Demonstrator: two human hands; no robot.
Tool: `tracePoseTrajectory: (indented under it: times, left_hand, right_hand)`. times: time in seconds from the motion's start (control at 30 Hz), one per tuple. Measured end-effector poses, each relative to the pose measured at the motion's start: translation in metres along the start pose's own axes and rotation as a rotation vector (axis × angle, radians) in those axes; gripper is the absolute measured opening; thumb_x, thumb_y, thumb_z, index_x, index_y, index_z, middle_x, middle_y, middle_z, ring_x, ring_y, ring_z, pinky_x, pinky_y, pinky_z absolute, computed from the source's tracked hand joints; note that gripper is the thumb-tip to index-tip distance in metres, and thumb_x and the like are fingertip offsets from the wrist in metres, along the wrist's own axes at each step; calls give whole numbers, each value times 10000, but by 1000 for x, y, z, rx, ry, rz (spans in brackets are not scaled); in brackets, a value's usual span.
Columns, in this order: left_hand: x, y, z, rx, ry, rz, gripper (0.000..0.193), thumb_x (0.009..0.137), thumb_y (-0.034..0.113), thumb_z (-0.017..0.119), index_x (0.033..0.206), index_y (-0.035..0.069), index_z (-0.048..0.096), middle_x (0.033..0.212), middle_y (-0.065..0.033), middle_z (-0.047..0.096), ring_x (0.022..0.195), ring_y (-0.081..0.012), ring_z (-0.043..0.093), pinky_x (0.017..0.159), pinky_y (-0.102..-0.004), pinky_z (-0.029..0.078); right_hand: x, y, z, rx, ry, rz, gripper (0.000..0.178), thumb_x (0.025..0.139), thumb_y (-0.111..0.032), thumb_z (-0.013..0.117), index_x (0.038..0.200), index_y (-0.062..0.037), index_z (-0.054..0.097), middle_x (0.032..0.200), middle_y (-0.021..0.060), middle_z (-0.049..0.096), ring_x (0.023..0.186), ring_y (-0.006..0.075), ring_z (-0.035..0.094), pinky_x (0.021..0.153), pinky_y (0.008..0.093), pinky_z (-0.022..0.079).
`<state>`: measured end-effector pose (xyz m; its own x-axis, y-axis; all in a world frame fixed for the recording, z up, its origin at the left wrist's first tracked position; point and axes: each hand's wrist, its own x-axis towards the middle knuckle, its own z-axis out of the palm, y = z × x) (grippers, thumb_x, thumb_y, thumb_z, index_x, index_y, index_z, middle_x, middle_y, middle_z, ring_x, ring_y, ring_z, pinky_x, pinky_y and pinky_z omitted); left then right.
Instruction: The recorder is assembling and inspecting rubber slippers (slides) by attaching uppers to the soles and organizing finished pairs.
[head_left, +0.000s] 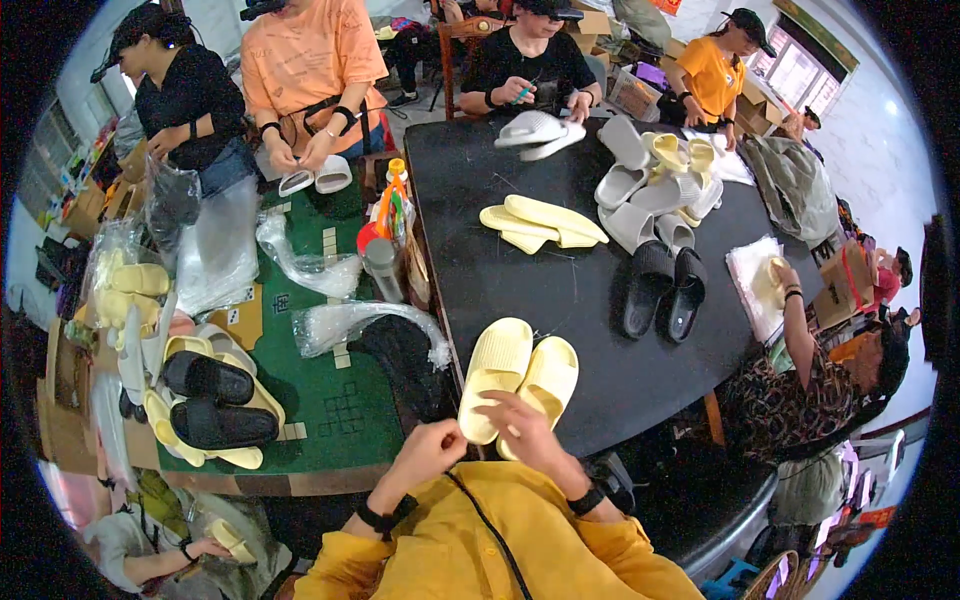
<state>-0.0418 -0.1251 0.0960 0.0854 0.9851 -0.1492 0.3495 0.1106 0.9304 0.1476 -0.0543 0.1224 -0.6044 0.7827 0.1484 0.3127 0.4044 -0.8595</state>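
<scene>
A pair of pale yellow slide slippers [493, 365] lies on the black table [470, 280] right in front of me, side by side. My left hand [428, 455] is closed beside the left slipper's near end, thumb and fingers pressed together; what they pinch, if anything, is too small to make out. Over the near part of the pair is my right hand [525, 432], its fingers apart and partly covering the slippers. Whether its fingertips touch them I cannot tell. Both wrists wear black bands.
Farther off lie more yellow slippers [540, 222], a black pair [662, 290] and a grey pile [625, 185]. The green table [330, 400] at left holds plastic bags [370, 325], bottles [380, 265] and stacked slippers [222, 422]. Several people work around both tables.
</scene>
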Motion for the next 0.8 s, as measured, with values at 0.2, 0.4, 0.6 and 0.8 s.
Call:
tracePoseTrajectory:
  times: [0.2,0.4,0.6,0.8]
  left_hand:
    - [-26,52,-25,-545,-76,-105,111,844,86,563,756,31,523,683,23,492,620,-68,428,569,-218,357]
    - [-23,38,-38,-768,48,-105,154,932,137,488,845,18,532,743,-40,529,667,-101,490,614,-219,390]
    - [-1,25,-8,-863,73,-240,174,962,113,432,1076,2,502,1002,-122,603,867,-200,624,796,-323,518]
    - [32,17,-16,-709,371,-122,129,930,81,502,996,-22,542,917,-111,617,808,-175,625,762,-300,526]
  right_hand:
    - [6,-13,12,99,-65,-163,158,797,16,610,948,-15,642,988,104,638,897,260,627,765,338,518]
    - [-13,-41,-10,97,45,-16,111,773,26,649,877,-11,662,816,84,669,781,216,658,692,289,515]
    - [-26,-52,-8,165,-214,-112,120,811,-14,626,930,-17,643,926,98,653,858,244,642,751,317,513]
    - [-35,-49,10,267,-251,-102,133,841,-48,612,970,-24,635,916,97,637,850,249,627,736,320,506]
